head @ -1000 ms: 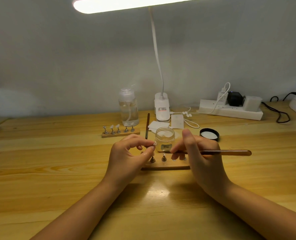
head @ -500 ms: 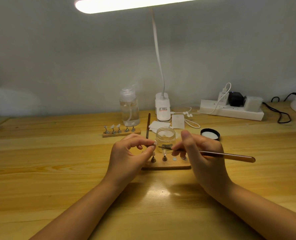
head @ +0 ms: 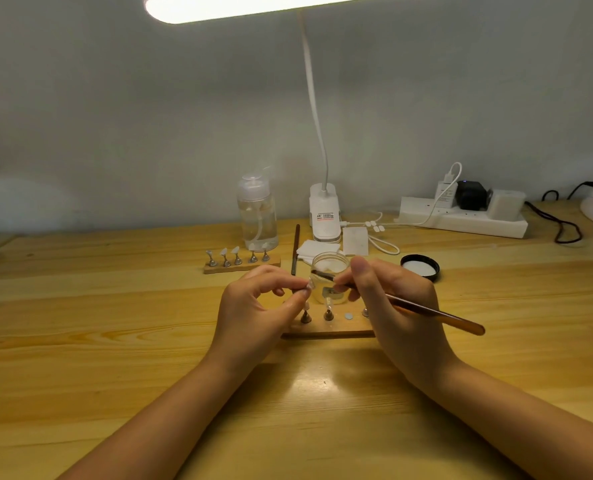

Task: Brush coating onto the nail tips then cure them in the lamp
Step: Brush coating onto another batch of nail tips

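left hand (head: 253, 306) pinches nail tip (head: 309, 287) above near holder (head: 329, 329) | right hand (head: 397, 306) grips brush (head: 426, 308), long axis running right-to-left, bristles just right of tip | right hand nearer jar (head: 329, 271)

The bench (head: 115, 341) is pale varnished wood, glossy enough to mirror the lamp between the arms. The nearer holder block (head: 326, 330) and the farther one (head: 241, 268) are plain matt wood carrying small shiny metal stands (head: 305, 317). The jar (head: 329, 268) and bottle (head: 257, 216) look clear and smooth. The brush (head: 433, 313) handle is glossy brown. The power strip (head: 461, 221) is smooth white plastic, and the lid (head: 420, 266) is black with a white lining.
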Demonstrator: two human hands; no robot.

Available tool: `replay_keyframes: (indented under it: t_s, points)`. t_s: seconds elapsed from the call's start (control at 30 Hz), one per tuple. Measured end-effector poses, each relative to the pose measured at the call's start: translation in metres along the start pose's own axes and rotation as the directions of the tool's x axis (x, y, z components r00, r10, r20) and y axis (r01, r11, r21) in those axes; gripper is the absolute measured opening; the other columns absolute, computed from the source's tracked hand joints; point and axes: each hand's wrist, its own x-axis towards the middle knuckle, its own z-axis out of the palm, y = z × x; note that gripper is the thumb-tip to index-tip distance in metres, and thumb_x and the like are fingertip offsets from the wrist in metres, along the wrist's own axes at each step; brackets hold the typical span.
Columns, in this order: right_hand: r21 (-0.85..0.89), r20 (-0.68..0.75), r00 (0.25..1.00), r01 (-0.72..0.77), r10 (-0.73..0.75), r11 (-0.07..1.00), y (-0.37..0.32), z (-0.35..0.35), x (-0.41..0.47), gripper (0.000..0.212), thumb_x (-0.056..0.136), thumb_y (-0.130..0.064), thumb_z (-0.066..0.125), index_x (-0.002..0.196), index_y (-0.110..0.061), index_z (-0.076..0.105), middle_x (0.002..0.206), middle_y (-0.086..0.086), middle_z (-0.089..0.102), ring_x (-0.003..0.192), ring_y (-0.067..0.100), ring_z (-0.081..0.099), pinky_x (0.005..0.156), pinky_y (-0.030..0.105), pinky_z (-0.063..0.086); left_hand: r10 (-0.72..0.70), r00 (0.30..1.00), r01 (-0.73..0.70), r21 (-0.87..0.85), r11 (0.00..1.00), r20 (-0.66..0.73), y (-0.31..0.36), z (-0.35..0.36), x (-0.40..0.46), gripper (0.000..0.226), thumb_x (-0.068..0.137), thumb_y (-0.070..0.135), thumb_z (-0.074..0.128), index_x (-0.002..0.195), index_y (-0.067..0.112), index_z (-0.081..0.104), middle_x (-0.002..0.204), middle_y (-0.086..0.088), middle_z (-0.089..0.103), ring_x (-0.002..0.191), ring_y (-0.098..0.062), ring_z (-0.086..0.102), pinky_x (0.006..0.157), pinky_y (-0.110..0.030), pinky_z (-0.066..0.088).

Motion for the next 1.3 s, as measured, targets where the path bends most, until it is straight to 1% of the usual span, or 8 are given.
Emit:
replay_keyframes:
  t_s: [0.2,0.27,0.4,0.63,0.8,1.03,1.2,1.3]
  points:
    - [0.122,-0.026,0.999,-0.035,0.039,0.992,-0.0014,-0.0029,-0.005,0.036,0.088,-0.037,0.043,0.064,-0.018,0.062,0.058,-0.007,0.061,0.053,0.002,0.059,0.053,0.01,0.043,-0.005,1.0,0.005,-0.006,1.0,0.006,0.0016,0.0012,0.0015,0.028,0.073,0.004,0.071,0.079,0.031,0.066,0.079,0.013,0.064,0.078,0.003,0.055,0.066,-0.008,0.043]
    - [0.107,-0.045,0.998,-0.035,0.04,0.994,-0.0009,-0.0014,-0.0026,0.033,0.089,-0.033,0.043,0.065,-0.021,0.061,0.059,-0.008,0.061,0.054,0.003,0.059,0.053,0.011,0.043,-0.008,1.0,0.008,-0.006,1.0,0.006,0.0014,0.0008,0.0015,0.028,0.073,0.004,0.071,0.079,0.031,0.066,0.079,0.013,0.064,0.078,0.004,0.055,0.066,-0.008,0.043]
    - [0.027,-0.022,1.0,-0.005,0.006,1.0,0.0008,0.0003,-0.0009,0.03,0.089,-0.026,0.041,0.074,-0.013,0.064,0.067,-0.007,0.063,0.065,0.001,0.061,0.059,0.013,0.046,-0.008,1.0,0.008,-0.006,1.0,0.004,0.0018,0.0004,0.0011,0.029,0.073,0.004,0.071,0.078,0.033,0.065,0.078,0.013,0.064,0.078,0.003,0.055,0.066,-0.008,0.043]
    - [0.143,-0.041,0.997,-0.053,0.06,0.988,-0.0017,0.0005,-0.0026,0.037,0.089,-0.038,0.043,0.062,-0.021,0.061,0.055,-0.008,0.06,0.051,0.002,0.059,0.052,0.01,0.042,-0.033,0.999,0.033,-0.023,0.999,0.014,0.0011,-0.0025,-0.0022,0.025,0.073,0.005,0.071,0.079,0.029,0.067,0.078,0.012,0.064,0.077,0.002,0.055,0.065,-0.008,0.043]
    - [0.032,-0.036,0.999,-0.008,0.01,0.999,0.0004,0.0037,-0.0003,0.034,0.089,-0.025,0.039,0.071,-0.011,0.063,0.064,-0.005,0.062,0.063,0.0,0.059,0.058,0.01,0.044,-0.047,0.999,0.048,-0.024,0.999,0.019,0.0023,0.0005,0.0012,0.026,0.074,0.006,0.071,0.078,0.031,0.066,0.08,0.011,0.065,0.078,-0.001,0.056,0.065,-0.009,0.044]
    - [0.094,-0.069,0.997,-0.035,0.041,0.995,-0.0007,0.0006,-0.0028,0.035,0.089,-0.029,0.037,0.064,-0.022,0.061,0.057,-0.009,0.06,0.054,0.003,0.059,0.053,0.011,0.042,-0.049,0.999,0.05,-0.026,0.998,0.015,0.0025,-0.0002,0.0003,0.027,0.073,0.005,0.071,0.078,0.031,0.067,0.079,0.014,0.065,0.077,0.002,0.056,0.065,-0.008,0.044]
    - [0.025,-0.036,0.999,-0.028,0.029,0.999,0.0005,0.0021,-0.0011,0.033,0.09,-0.029,0.041,0.073,-0.012,0.064,0.066,-0.003,0.063,0.065,0.003,0.061,0.059,0.013,0.046,-0.043,0.999,0.043,-0.014,0.999,0.013,0.0024,0.0006,0.0008,0.027,0.074,0.006,0.071,0.078,0.032,0.066,0.078,0.014,0.065,0.077,0.0,0.056,0.064,-0.009,0.044]
    - [0.072,-0.032,0.998,-0.049,0.051,0.996,-0.0006,0.0008,-0.003,0.036,0.09,-0.033,0.042,0.068,-0.015,0.063,0.061,-0.004,0.063,0.059,0.005,0.061,0.055,0.014,0.046,-0.05,0.999,0.05,-0.011,0.999,0.011,0.0023,0.0007,0.0005,0.027,0.074,0.007,0.071,0.077,0.033,0.066,0.079,0.014,0.065,0.077,-0.001,0.056,0.064,-0.009,0.045]
